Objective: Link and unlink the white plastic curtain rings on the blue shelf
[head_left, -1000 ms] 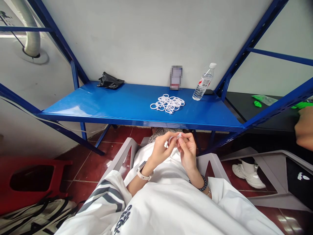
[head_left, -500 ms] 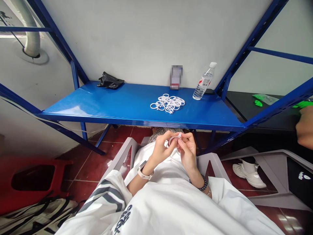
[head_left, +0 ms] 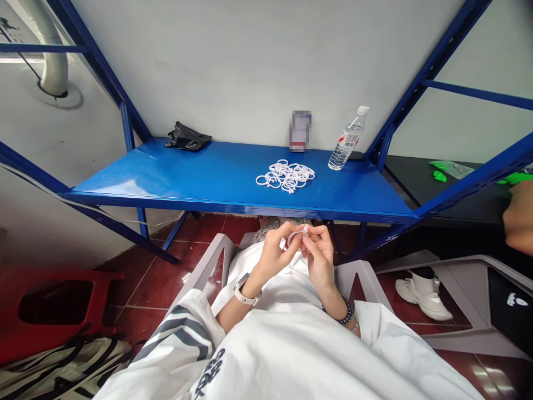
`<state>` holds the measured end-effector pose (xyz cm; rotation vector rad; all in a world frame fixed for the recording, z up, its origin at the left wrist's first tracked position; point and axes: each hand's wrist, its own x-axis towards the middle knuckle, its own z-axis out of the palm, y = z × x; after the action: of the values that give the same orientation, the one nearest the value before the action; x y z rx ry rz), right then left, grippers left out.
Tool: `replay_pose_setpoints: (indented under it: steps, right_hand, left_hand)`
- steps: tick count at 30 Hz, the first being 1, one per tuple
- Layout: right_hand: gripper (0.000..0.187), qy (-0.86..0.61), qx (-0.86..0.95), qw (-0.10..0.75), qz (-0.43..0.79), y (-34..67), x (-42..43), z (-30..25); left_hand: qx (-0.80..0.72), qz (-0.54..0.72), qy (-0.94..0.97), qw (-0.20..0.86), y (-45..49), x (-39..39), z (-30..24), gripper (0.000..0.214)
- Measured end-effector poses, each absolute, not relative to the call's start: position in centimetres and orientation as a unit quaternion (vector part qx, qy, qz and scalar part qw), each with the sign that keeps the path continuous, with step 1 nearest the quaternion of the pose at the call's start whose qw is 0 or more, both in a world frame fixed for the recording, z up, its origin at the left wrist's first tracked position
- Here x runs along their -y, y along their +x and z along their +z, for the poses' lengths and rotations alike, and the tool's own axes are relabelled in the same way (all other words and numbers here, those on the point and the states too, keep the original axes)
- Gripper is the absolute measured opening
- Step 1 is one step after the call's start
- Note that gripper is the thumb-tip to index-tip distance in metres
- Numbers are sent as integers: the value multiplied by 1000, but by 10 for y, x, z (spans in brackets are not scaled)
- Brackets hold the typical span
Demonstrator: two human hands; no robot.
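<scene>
Above my lap, both hands are closed on one thin white ring (head_left: 305,229). My left hand (head_left: 278,249) pinches the ring's left side between thumb and fingers. From the other side, my right hand (head_left: 320,253) grips it close to the left fingertips, where a small white end shows. Fingers cover part of the ring, so its joint is hard to make out. On the blue table (head_left: 200,178) beyond lies a loose pile of similar white rings (head_left: 287,176), several with small knobs.
A water bottle (head_left: 346,141) and an upright blurred-out object (head_left: 300,131) stand at the table's back. A crumpled black bag (head_left: 187,137) lies back left. Grey chair arms flank me. At right, another person's arm (head_left: 518,216) is near green pieces (head_left: 440,176).
My hands and the ring stay almost in place, with only a very slight shift at the fingertips. The other person's foot and arm at right have shifted slightly.
</scene>
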<state>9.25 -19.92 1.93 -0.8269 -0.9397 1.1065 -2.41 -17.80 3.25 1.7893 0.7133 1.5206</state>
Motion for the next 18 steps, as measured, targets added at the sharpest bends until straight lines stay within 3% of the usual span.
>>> replay_pose_setpoints:
  steps: [18]
  right_hand:
    - [28, -370, 421, 660, 500, 94, 199, 19]
  left_hand:
    - [-274, 572, 704, 319, -24, 177, 34, 14]
